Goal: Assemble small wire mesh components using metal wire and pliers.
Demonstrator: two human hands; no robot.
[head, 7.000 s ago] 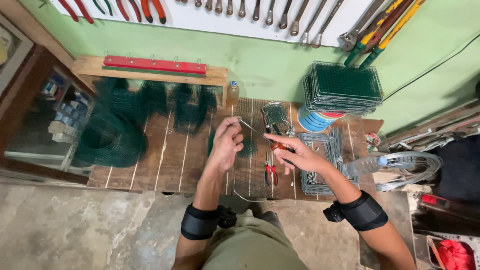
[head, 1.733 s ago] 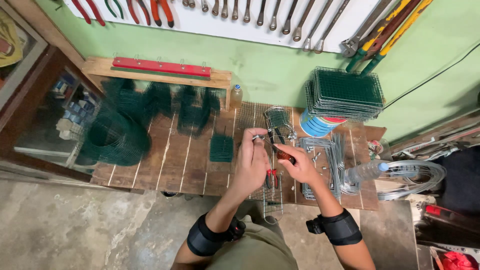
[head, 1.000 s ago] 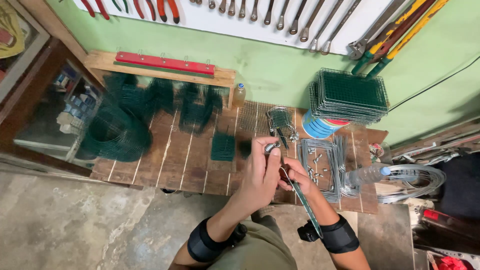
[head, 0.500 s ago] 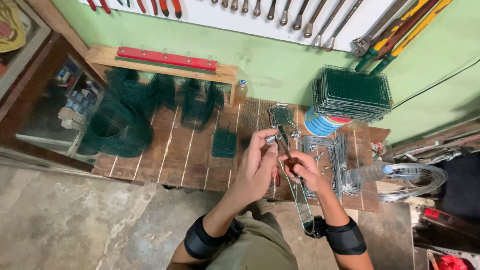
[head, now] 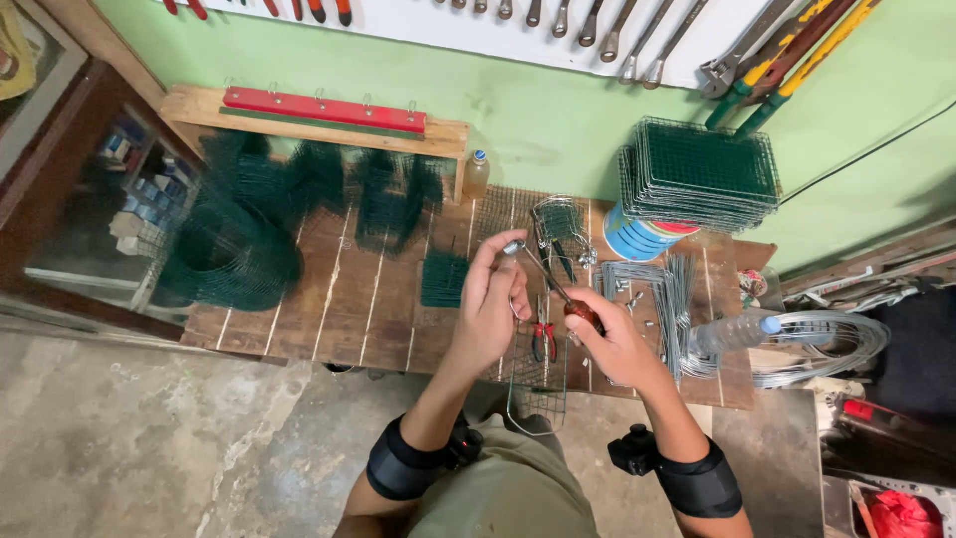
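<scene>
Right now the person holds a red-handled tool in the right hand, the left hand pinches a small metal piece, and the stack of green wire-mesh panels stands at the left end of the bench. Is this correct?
Not quite. The stack of green wire-mesh panels stands at the right end of the bench, as the head view shows. The rest holds: the right hand holds the red-handled tool, and the left hand pinches a small metal piece.

On a workbench, a wire mesh roll lies at the left edge, a stack of mesh panels sits on a tin at the back right corner, and a plastic bottle rests near the right edge.
</scene>
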